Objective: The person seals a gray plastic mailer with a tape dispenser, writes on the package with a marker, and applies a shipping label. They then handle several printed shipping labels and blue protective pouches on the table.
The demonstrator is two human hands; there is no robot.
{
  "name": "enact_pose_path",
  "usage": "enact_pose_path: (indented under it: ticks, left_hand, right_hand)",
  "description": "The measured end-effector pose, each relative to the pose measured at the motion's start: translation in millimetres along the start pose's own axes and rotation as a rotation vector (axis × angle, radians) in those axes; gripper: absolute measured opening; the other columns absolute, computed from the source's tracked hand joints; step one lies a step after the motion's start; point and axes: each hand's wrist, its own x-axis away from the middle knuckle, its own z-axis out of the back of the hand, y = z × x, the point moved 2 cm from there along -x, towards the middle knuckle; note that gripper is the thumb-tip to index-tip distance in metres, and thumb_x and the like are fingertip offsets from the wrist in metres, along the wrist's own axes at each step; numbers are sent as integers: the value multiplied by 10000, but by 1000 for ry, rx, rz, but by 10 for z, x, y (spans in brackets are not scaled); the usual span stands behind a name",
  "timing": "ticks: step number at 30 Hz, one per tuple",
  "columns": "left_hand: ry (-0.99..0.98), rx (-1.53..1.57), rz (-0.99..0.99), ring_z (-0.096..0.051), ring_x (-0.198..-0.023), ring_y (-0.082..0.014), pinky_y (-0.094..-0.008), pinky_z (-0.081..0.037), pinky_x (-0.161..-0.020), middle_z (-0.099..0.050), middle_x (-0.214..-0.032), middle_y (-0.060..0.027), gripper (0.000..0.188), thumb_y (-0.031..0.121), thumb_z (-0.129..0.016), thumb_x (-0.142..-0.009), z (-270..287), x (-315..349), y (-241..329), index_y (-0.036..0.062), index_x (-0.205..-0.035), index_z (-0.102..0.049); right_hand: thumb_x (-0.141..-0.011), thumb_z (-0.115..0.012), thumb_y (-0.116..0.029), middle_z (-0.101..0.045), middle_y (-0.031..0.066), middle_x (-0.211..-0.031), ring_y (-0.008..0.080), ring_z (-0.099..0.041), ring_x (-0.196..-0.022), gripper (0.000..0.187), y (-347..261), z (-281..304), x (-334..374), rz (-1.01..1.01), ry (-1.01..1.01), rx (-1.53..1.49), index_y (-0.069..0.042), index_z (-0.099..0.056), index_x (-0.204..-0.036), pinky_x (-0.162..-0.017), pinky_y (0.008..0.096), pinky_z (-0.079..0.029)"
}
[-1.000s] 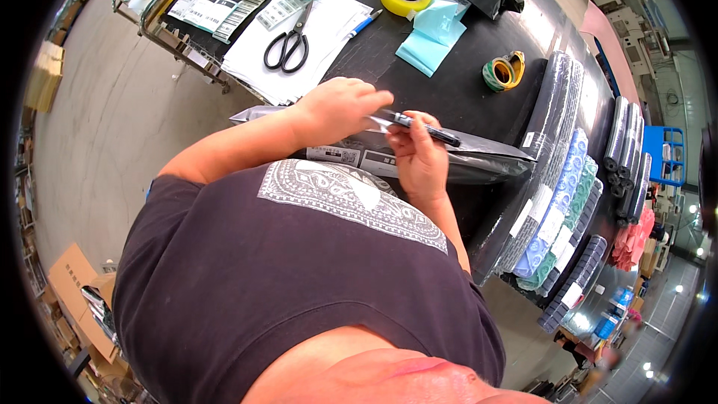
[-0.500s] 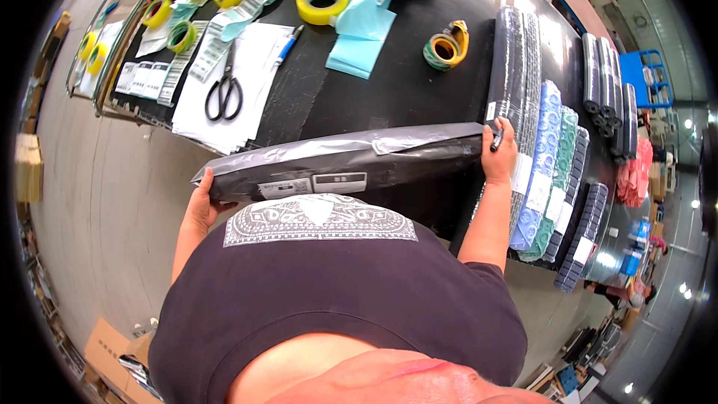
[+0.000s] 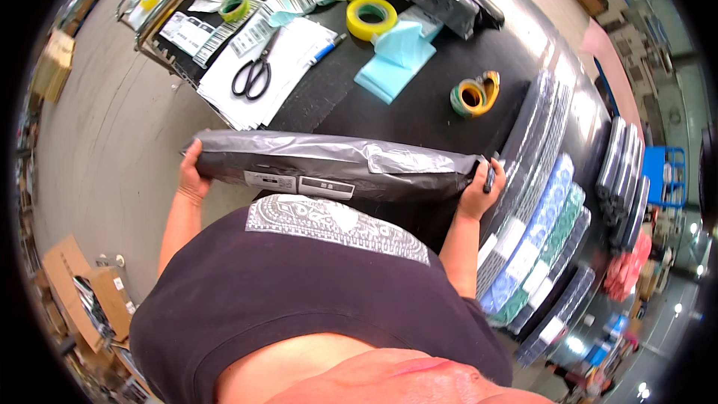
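Observation:
A long package in black plastic wrap (image 3: 329, 151) spans the space in front of my chest, held at both ends. My left hand (image 3: 193, 173) is closed around its left end. At the other end my right hand (image 3: 480, 185) grips the wrap, with a small black pen-like object (image 3: 490, 178) also between its fingers. Two white labels show on the package's near side. Just beyond it, black scissors (image 3: 251, 78) lie on white sheets (image 3: 288, 67), beside a blue-and-white marker (image 3: 327, 49).
Several yellow tape rolls (image 3: 372, 18) and light-blue sheets (image 3: 396, 60) lie on the black table (image 3: 329, 105). A tape dispenser (image 3: 475, 96) sits further right. Wrapped rolls in blue (image 3: 532, 236), green and black line the right side. An opened cardboard box (image 3: 112, 303) stands on the floor at left.
The package's left end has risen and its right end has dropped, both hands moving with it. My view has turned, so the table's contents appear further right and lower.

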Motion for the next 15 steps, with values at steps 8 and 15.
enact_pose_path:
  ticks: [8, 15]
  left_hand:
    - [-909, 46, -483, -530, -1275, -280, -479, -359, -1119, -580, -1353, -113, 526, 407, -424, -1035, -1903, -1404, 2562, 9, -1373, -492]
    - [-833, -129, -712, -669, -984, -218, -386, -526, -908, -695, -1073, -79, 326, 319, -591, -987, -4737, -3410, 3318, 43, -1155, -630]
  right_hand:
    - [-984, -557, -121, -476, 134, -1211, 204, -531, -1113, 298, -638, -675, -1868, 241, 352, -202, 54, -488, -1214, -972, 335, -448]
    - [-897, -643, -195, -546, 134, -1132, 210, -569, -989, 373, -116, -1518, -3859, -27, 439, -532, -30, -475, -1186, -865, 345, -496]
